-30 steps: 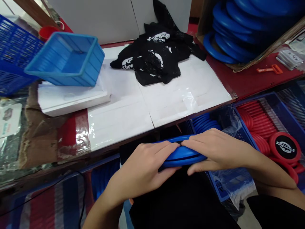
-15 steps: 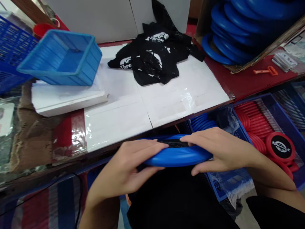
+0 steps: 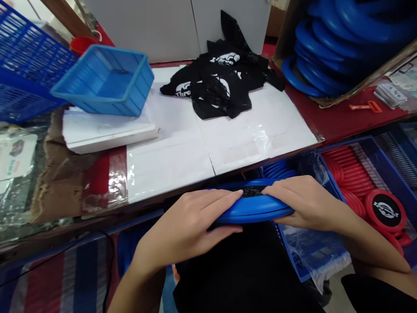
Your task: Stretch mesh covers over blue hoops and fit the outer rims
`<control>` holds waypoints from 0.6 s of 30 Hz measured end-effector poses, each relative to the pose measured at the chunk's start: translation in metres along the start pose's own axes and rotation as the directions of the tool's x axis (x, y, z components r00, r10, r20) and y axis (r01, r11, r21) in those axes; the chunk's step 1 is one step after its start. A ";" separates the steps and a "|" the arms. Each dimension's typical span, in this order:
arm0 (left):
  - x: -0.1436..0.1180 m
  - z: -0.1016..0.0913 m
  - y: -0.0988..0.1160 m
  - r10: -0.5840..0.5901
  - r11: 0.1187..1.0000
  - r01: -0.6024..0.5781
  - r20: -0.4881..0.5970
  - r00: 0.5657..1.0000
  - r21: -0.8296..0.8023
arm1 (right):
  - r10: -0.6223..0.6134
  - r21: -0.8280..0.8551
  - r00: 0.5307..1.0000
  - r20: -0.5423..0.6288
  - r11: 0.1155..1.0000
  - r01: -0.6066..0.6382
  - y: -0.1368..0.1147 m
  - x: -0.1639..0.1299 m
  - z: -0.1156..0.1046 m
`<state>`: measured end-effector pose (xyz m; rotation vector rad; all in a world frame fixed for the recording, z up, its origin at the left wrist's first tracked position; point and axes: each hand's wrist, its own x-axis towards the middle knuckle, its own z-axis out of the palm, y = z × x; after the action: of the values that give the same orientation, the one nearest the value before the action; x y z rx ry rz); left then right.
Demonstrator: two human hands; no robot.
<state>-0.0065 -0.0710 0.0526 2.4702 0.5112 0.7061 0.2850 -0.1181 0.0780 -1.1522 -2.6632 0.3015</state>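
Observation:
Between my hands, just off the near table edge, is a blue flying disc ring point(image 3: 257, 209) with black mesh fabric point(image 3: 251, 191) across its middle. Closed on its left side is my left hand point(image 3: 198, 221), fingers over the top and thumb beneath. My right hand point(image 3: 302, 200) grips the right side, its fingertips at the inner rim by the mesh. The ring is held nearly flat, and a thin dark line runs along its near outer edge. On the white table top point(image 3: 169, 161) lies a heap of black fabric pieces point(image 3: 218, 84) with white print.
A light-blue bin point(image 3: 107, 82) rests on a white box point(image 3: 107, 134) at left. Blue rings point(image 3: 325, 56) fill a carton at back right, near an orange razor-shaped tool point(image 3: 366, 107). Below right, a blue crate point(image 3: 368, 141) holds red discs point(image 3: 386, 209).
The ring has turned a little in my hands, and a dark line now shows along its near edge. My left hand has shifted slightly right. The whole view has swung a little left.

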 end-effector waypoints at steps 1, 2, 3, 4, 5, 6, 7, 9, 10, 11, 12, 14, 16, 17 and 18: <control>0.001 0.001 0.001 0.012 1.000 -0.012 -0.001 1.000 0.018 | -0.001 0.015 1.000 0.010 1.000 0.000 0.000 0.000 -0.002; 0.000 0.001 0.001 0.024 0.999 -0.023 -0.002 1.000 0.032 | -0.008 0.050 1.000 0.027 0.999 0.007 0.000 -0.001 -0.004; -0.001 0.000 0.001 0.036 0.999 -0.036 0.000 0.999 0.038 | -0.023 0.100 0.999 0.044 0.995 0.019 0.000 -0.003 -0.006; -0.002 -0.002 0.000 0.044 0.998 -0.044 -0.002 0.999 0.039 | -0.036 0.152 0.998 0.054 0.988 0.027 0.000 -0.004 -0.007; -0.004 -0.004 -0.002 0.046 0.998 -0.046 -0.006 0.999 0.035 | -0.042 0.194 0.998 0.052 0.980 0.031 0.001 -0.006 -0.008; -0.006 -0.006 -0.004 0.047 0.998 -0.047 -0.013 0.999 0.028 | -0.041 0.220 0.998 0.039 0.975 0.032 0.001 -0.008 -0.008; -0.007 -0.009 -0.006 0.049 0.999 -0.049 -0.022 0.999 0.020 | -0.037 0.225 0.999 0.016 0.974 0.032 0.000 -0.010 -0.007; -0.009 -0.012 -0.009 0.057 0.998 -0.057 -0.046 0.997 0.009 | -0.018 0.192 0.999 -0.047 0.981 0.026 -0.002 -0.012 -0.003; -0.010 -0.013 -0.010 0.064 0.998 -0.064 -0.060 0.996 0.005 | -0.014 0.172 0.997 -0.078 0.985 0.027 -0.004 -0.012 -0.001; -0.011 -0.013 -0.010 0.072 0.997 -0.073 -0.075 0.995 0.000 | -0.013 0.157 0.994 -0.108 0.987 0.030 -0.006 -0.012 0.002; -0.011 -0.013 -0.009 0.077 0.997 -0.078 -0.096 0.992 -0.003 | -0.009 0.145 0.990 -0.139 0.989 0.030 -0.008 -0.011 0.004; -0.012 -0.012 -0.007 0.072 0.997 -0.072 -0.145 0.987 0.005 | 0.004 0.129 0.980 -0.197 0.991 0.022 -0.012 -0.007 0.006; -0.014 -0.010 -0.006 0.056 0.998 -0.053 -0.187 0.981 0.022 | 0.010 0.114 0.970 -0.243 0.993 0.018 -0.016 -0.003 0.007; -0.014 -0.010 -0.006 0.050 0.999 -0.046 -0.197 0.979 0.025 | 0.008 0.106 0.966 -0.258 0.994 0.020 -0.017 -0.001 0.008; -0.015 -0.010 -0.006 0.046 0.999 -0.042 -0.198 0.979 0.022 | 0.001 0.096 0.963 -0.270 0.995 0.026 -0.018 0.000 0.009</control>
<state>-0.0253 -0.0694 0.0510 2.4473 0.5398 0.9769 0.2699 -0.1306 0.0745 -1.0620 -2.3904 0.2511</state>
